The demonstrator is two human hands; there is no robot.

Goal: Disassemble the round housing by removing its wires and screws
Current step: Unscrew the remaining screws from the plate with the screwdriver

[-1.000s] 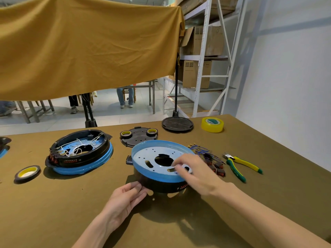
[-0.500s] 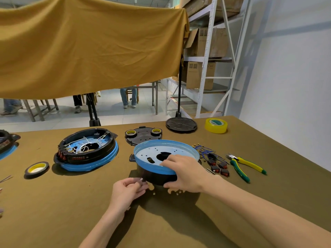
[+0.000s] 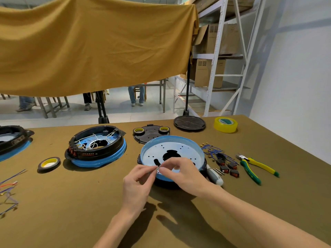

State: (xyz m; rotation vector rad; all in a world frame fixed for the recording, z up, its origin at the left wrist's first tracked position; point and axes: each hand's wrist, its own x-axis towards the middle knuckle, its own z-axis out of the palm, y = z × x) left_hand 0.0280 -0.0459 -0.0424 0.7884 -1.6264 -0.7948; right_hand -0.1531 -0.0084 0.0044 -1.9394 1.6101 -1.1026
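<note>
At the far left edge of the table [image 3: 71, 203] lie loose coloured wires [image 3: 9, 188], and behind them part of a black and blue housing [image 3: 12, 142] shows. Next come a roll of black tape [image 3: 48, 162] and a second round housing [image 3: 97, 146] with white wires tangled inside it. In the middle stands the blue-rimmed round housing [image 3: 172, 153], its pale plate bare of wires. Just in front of its near rim the two hands meet: the left hand [image 3: 138, 185] and the right hand [image 3: 184, 176] both pinch a small metal piece [image 3: 157, 168] between thumb and fingertips; what it is I cannot tell. Right of the housing lie a white screwdriver [image 3: 215, 176], a heap of blue wires and red switches [image 3: 222, 161], then green and yellow pliers [image 3: 254, 167]. Behind sit a black lid [image 3: 151, 134], a stand base [image 3: 189, 123] and yellow tape [image 3: 225, 124].
</note>
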